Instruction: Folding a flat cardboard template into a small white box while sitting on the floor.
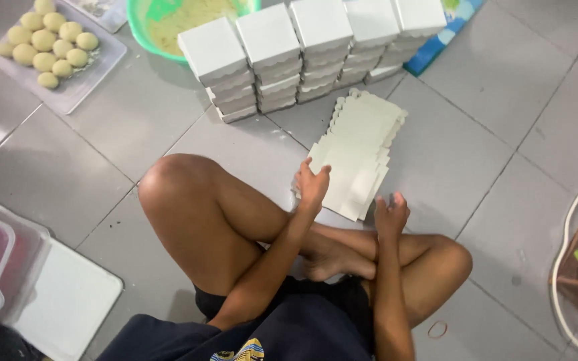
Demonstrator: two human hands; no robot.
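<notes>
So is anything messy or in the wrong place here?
Mostly tidy. The flat box blanks under the left hand are fanned out unevenly, not squared up like the folded white boxes behind them. A lone rubber band lies loose on the floor tiles by the knee.

Both arms reach forward over crossed legs; left hand fingers curled and pinching, right hand loosely curled, palm down.
</notes>
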